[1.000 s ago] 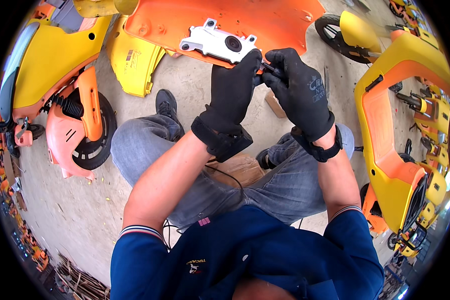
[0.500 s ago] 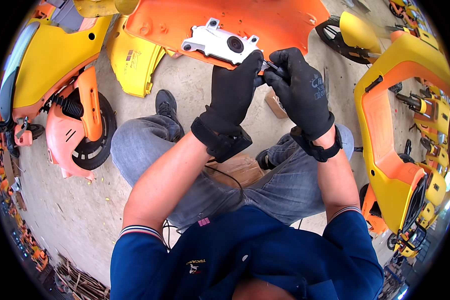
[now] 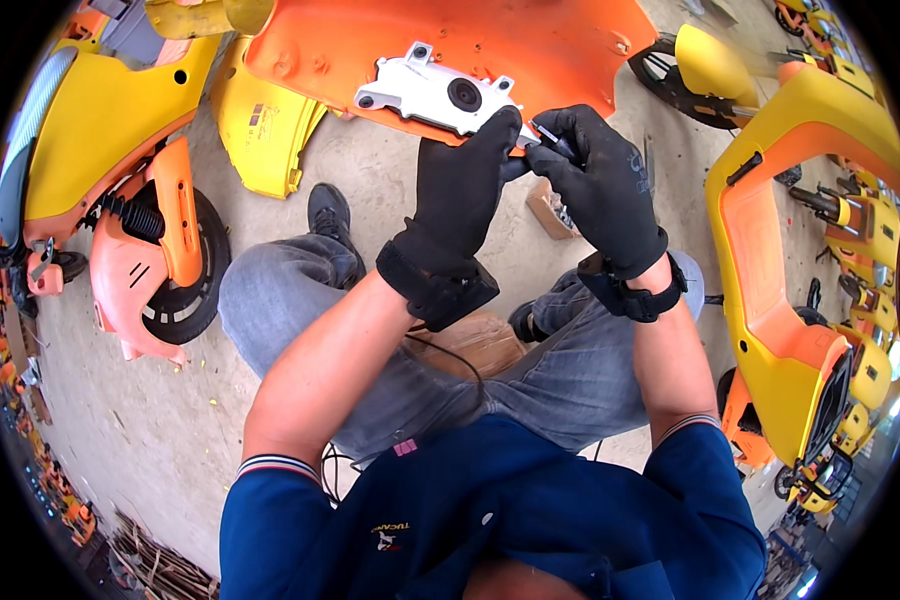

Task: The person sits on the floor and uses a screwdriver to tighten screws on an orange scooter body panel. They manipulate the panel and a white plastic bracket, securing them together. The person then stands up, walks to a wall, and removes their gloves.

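In front of me is a curved orange plastic panel (image 3: 550,60). On it lies a white bracket-like part (image 3: 420,92) with a round black piece in its middle and small dark fittings on its lugs. My left hand (image 3: 460,190), in a black glove, is closed on the near edge of the panel beside the white part. At the right end of that part, my gloved right hand (image 3: 605,185) pinches a small, slender dark piece (image 3: 547,133). Its exact kind is hard to make out, as the fingers cover most of it.
Yellow panel (image 3: 255,130) on the floor beyond my left foot. A yellow-orange scooter body with a wheel (image 3: 195,265) stands left; another scooter frame (image 3: 760,270) stands right. A small open cardboard box (image 3: 550,210) sits below my right hand. A black cable (image 3: 460,352) runs by my legs.
The right fingers have shifted slightly, showing more of the slender piece. The panel and white part appear a little further left and lower. Both hands stay at the panel's near edge.
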### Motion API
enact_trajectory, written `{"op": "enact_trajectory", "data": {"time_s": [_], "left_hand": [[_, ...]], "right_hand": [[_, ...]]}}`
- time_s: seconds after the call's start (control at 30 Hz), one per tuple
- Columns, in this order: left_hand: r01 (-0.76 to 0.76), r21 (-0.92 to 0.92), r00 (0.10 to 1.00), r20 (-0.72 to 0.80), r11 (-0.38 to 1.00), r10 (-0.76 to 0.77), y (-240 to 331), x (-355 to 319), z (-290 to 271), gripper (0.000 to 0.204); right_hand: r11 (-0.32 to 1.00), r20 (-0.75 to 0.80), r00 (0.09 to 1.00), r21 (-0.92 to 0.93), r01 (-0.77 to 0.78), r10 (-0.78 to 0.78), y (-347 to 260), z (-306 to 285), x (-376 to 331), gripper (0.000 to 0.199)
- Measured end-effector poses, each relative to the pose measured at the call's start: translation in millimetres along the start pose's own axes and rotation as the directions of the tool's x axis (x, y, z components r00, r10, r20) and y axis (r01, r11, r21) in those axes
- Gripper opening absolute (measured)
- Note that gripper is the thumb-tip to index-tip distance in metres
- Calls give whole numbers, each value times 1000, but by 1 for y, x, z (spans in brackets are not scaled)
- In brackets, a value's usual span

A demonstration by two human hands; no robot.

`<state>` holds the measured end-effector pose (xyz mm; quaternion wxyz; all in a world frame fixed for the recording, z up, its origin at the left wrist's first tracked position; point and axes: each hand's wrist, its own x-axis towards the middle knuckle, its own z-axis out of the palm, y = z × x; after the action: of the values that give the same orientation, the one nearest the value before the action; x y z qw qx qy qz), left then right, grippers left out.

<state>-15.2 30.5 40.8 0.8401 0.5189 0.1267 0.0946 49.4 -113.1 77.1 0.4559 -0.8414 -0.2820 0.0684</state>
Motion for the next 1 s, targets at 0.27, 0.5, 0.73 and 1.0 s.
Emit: {"op": "enact_trajectory", "data": {"time_s": [0.27, 0.5, 0.73, 1.0], "left_hand": [[-97, 72, 995, 31, 993, 95, -8, 1, -6, 31], [-94, -27, 995, 23, 995, 95, -14, 5, -9, 26], [-229, -15, 967, 113, 973, 230, -22, 4, -12, 33], [-54, -176, 998, -35, 983, 49, -15, 10, -13, 34]], "right_hand": [[999, -8, 999, -28, -35, 35, -3, 2, -1, 17], [995, 10, 996, 40, -88, 88, 3, 4, 1, 19], [993, 25, 999, 111, -46, 43, 8, 1, 6, 24], [999, -70, 998, 42, 9, -6, 6, 1, 2, 30]]}}
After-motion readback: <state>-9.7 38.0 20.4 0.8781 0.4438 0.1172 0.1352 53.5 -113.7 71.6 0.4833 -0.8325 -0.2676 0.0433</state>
